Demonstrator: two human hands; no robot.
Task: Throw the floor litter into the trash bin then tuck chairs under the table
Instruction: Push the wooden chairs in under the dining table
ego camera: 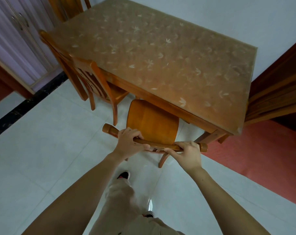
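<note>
— Holding the chair (153, 123) by its top rail, yes? Left hand (129, 141) and right hand (187, 152) both closed around it?

— Yes, both wrapped tight on the rail. The seat is only partly under the table (160, 53).

— Then push straight and keep the hands level, I think, so the legs do not scrape the table leg on the right.

— And the next chair (94, 82) beyond on the left is nearly in. No litter is visible.

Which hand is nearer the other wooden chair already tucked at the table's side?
Left. The left hand grips the held chair's top rail on the side toward that tucked wooden chair; the right hand grips the far end.
</note>
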